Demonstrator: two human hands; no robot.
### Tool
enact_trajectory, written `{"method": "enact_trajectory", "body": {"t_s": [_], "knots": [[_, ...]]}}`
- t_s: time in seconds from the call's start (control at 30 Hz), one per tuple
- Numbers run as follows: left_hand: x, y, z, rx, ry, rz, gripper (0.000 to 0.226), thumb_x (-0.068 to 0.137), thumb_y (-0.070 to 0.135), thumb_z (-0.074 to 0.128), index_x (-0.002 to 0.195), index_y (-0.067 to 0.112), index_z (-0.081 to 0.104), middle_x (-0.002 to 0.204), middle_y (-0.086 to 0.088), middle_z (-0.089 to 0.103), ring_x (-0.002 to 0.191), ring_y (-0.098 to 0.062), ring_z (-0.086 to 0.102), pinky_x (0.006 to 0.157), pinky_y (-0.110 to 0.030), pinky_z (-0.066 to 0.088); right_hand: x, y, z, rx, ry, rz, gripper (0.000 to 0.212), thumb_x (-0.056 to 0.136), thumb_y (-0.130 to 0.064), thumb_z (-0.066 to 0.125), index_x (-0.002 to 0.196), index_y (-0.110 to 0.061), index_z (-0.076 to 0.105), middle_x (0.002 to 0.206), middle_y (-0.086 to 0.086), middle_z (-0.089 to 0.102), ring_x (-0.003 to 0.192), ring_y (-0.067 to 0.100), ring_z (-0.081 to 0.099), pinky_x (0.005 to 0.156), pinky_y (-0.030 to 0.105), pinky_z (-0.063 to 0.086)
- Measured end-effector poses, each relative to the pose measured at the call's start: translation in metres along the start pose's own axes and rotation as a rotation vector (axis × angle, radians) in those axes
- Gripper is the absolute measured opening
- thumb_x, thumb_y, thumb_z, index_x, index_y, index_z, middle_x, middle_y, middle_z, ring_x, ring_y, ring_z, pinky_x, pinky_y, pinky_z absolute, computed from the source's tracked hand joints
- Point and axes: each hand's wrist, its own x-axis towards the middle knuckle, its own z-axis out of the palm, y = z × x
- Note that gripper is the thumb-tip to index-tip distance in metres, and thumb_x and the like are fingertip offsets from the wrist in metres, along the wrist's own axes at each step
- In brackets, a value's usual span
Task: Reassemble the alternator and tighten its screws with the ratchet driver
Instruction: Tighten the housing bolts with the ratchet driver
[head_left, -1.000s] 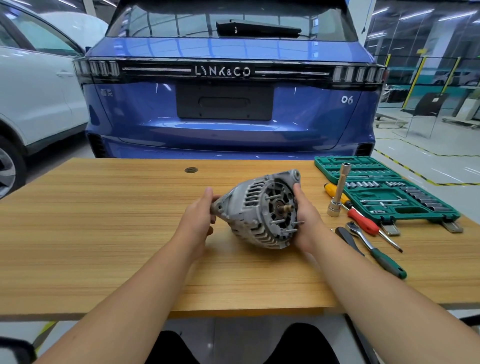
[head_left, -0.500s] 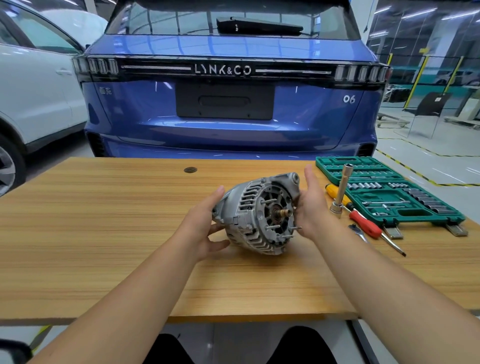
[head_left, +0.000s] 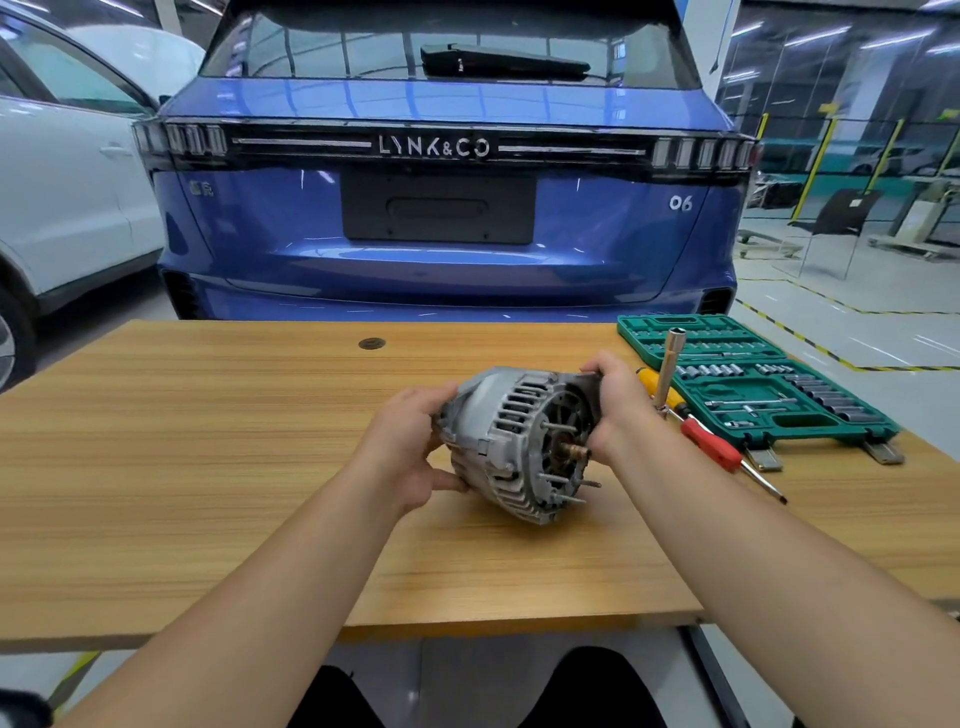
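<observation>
Bare forearms, no sleeves; left hand (head_left: 402, 449), right hand (head_left: 621, 410) ungloved; dark trousers.

A silver-grey alternator (head_left: 519, 441), tan wood-grain table (head_left: 208, 467), green socket case (head_left: 753, 384), red-handled screwdriver (head_left: 711, 447) and blue car (head_left: 441, 208).
</observation>
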Motion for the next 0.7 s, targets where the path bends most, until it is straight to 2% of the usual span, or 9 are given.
{"method": "enact_trajectory", "body": {"t_s": [0.07, 0.13, 0.17, 0.23, 0.27, 0.33, 0.4, 0.5, 0.7], "knots": [[-0.006, -0.005, 0.008, 0.055, 0.002, 0.1, 0.017, 0.097, 0.032, 0.066, 0.094, 0.017, 0.058, 0.101, -0.004, 0.065, 0.096, -0.026, 0.062, 0.067, -0.068, 0.056, 0.003, 0.005, -0.009, 0.035, 0.035, -0.01, 0.023, 0.067, -0.025, 0.06, 0.086, -0.017, 0.052, 0.075, 0.009, 0.071, 0.072, 0.029, 0.071, 0.074, 0.05, 0.057], [-0.009, -0.008, 0.011, 0.083, 0.034, 0.152, 0.019, 0.096, 0.033, 0.067, 0.09, 0.018, 0.057, 0.101, -0.006, 0.065, 0.094, -0.027, 0.061, 0.071, -0.071, 0.054, 0.004, 0.007, -0.013, 0.065, 0.037, -0.02, 0.019, 0.069, -0.025, 0.06, 0.083, -0.018, 0.049, 0.059, 0.006, 0.067, 0.053, 0.026, 0.069, 0.063, 0.049, 0.058], [-0.011, -0.008, 0.011, 0.079, 0.052, 0.166, 0.019, 0.097, 0.033, 0.067, 0.09, 0.018, 0.058, 0.104, -0.007, 0.065, 0.095, -0.028, 0.062, 0.072, -0.073, 0.053, 0.004, 0.007, -0.011, 0.079, 0.016, -0.024, 0.021, 0.07, -0.026, 0.061, 0.087, -0.017, 0.052, 0.061, 0.007, 0.069, 0.053, 0.027, 0.07, 0.065, 0.052, 0.058], [-0.012, -0.008, 0.006, 0.054, 0.077, 0.176, 0.017, 0.097, 0.032, 0.066, 0.093, 0.016, 0.06, 0.11, -0.009, 0.066, 0.1, -0.03, 0.063, 0.069, -0.075, 0.052, 0.001, 0.007, -0.007, 0.083, -0.023, -0.03, 0.03, 0.07, -0.028, 0.064, 0.096, -0.015, 0.058, 0.077, 0.012, 0.073, 0.071, 0.032, 0.073, 0.079, 0.057, 0.056], [-0.012, -0.008, 0.002, 0.044, 0.081, 0.177, 0.017, 0.096, 0.031, 0.067, 0.094, 0.015, 0.061, 0.113, -0.01, 0.065, 0.102, -0.031, 0.063, 0.067, -0.075, 0.053, 0.0, 0.007, -0.004, 0.076, -0.026, -0.037, 0.032, 0.069, -0.028, 0.064, 0.098, -0.015, 0.059, 0.086, 0.012, 0.074, 0.079, 0.032, 0.073, 0.086, 0.058, 0.053], [-0.014, -0.01, -0.003, 0.038, 0.079, 0.186, 0.016, 0.095, 0.029, 0.068, 0.09, 0.016, 0.062, 0.111, -0.012, 0.064, 0.101, -0.032, 0.062, 0.066, -0.071, 0.055, -0.004, 0.007, 0.0, 0.073, -0.021, -0.06, 0.032, 0.068, -0.028, 0.063, 0.097, -0.016, 0.055, 0.092, 0.011, 0.07, 0.084, 0.032, 0.069, 0.092, 0.055, 0.051], [-0.016, -0.015, -0.005, 0.036, 0.061, 0.212, 0.019, 0.094, 0.026, 0.069, 0.077, 0.02, 0.061, 0.102, -0.011, 0.063, 0.092, -0.03, 0.062, 0.062, -0.061, 0.056, -0.005, 0.008, 0.002, 0.101, -0.044, -0.083, 0.036, 0.066, -0.027, 0.062, 0.097, -0.017, 0.048, 0.094, 0.011, 0.063, 0.082, 0.03, 0.064, 0.088, 0.048, 0.052], [-0.019, -0.02, -0.004, 0.005, 0.051, 0.258, 0.04, 0.092, 0.02, 0.07, 0.054, 0.031, 0.06, 0.089, -0.005, 0.061, 0.081, -0.024, 0.06, 0.061, -0.053, 0.054, -0.006, 0.009, 0.003, 0.137, -0.08, -0.097, 0.047, 0.059, -0.026, 0.062, 0.101, -0.016, 0.042, 0.097, 0.011, 0.056, 0.085, 0.03, 0.06, 0.083, 0.047, 0.05], [-0.016, -0.03, -0.011, -0.048, 0.067, 0.249, 0.032, 0.091, 0.018, 0.063, 0.061, 0.027, 0.058, 0.072, 0.002, 0.061, 0.074, -0.024, 0.055, 0.064, -0.048, 0.051, -0.011, 0.012, 0.018, 0.189, -0.015, -0.212, 0.029, 0.061, -0.023, 0.068, 0.076, -0.017, 0.045, 0.078, 0.007, 0.047, 0.075, 0.028, 0.054, 0.073, 0.043, 0.044]]}}
